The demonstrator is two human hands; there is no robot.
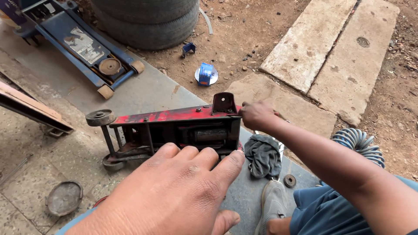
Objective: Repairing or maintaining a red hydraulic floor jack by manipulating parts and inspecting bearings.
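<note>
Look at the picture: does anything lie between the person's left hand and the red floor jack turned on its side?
Nothing visible does. The left hand hovers spread just in front of the red floor jack; the grey rag lies off to the side. The right hand already touches the jack's end.

Two floor jacks: one red steel trolley jack tipped on its side (pixel 174 130); one long blue floor jack (pixel 78 43) at upper left; two worn black rubber tyres stacked (pixel 148 19); two pale concrete slabs (pixel 309 39) (pixel 355 61) lying side by side on the dirt, a third flat slab (pixel 283 109) nearer; one grey crumpled rag (pixel 263 154); one coiled pale-blue air hose (pixel 359 143); one round dark metal disc (pixel 64 198) on the floor; one small black washer (pixel 289 180); one blue-and-white round container (pixel 206 74); two bare hands, left (pixel 174 196) and right (pixel 257 115).
</note>
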